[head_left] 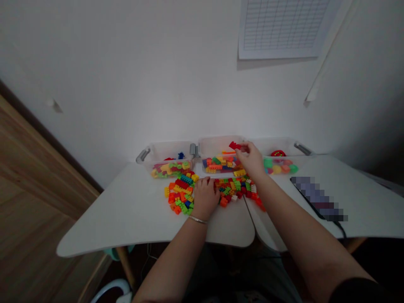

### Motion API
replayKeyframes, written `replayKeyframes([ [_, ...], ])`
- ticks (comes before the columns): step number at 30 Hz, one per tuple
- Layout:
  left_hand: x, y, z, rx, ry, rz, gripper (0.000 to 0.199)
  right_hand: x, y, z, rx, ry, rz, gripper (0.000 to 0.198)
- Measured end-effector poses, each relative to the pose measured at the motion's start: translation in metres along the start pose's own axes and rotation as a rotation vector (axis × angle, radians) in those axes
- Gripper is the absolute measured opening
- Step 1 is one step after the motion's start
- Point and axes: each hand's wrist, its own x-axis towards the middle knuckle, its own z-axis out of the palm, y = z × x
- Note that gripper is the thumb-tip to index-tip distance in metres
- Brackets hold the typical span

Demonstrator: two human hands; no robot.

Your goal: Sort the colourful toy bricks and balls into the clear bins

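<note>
My right hand (251,160) is raised at the front of the middle clear plastic box (217,145), its fingers pinching a red toy brick (234,145) over the box. Resting on the heap of coloured toy bricks (181,194) is my left hand (205,195), palm down with its fingers spread over the bricks; a bracelet circles the wrist. More of the heap, with red, green and orange bricks (235,186), lies between my two hands. Inside the middle box are bricks of several colours (221,163). My left palm hides part of the heap.
To the left stands another clear box (170,149) with yellow, green and red pieces. A third box (285,145) on the right holds round coloured pieces. A phone-like device (312,195) with a cable lies on the white table (139,219). Behind rises a wall.
</note>
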Motion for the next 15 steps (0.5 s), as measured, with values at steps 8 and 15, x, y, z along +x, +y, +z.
replayKeyframes([
  [8, -0.001, 0.001, -0.002, -0.004, -0.005, 0.001, 0.030, 0.010, 0.000, 0.014, -0.228, -0.069, 0.046, 0.024],
  [15, -0.002, 0.001, 0.000, 0.013, 0.015, 0.001, 0.028, 0.012, -0.012, 0.023, -0.420, -0.111, 0.107, 0.021],
])
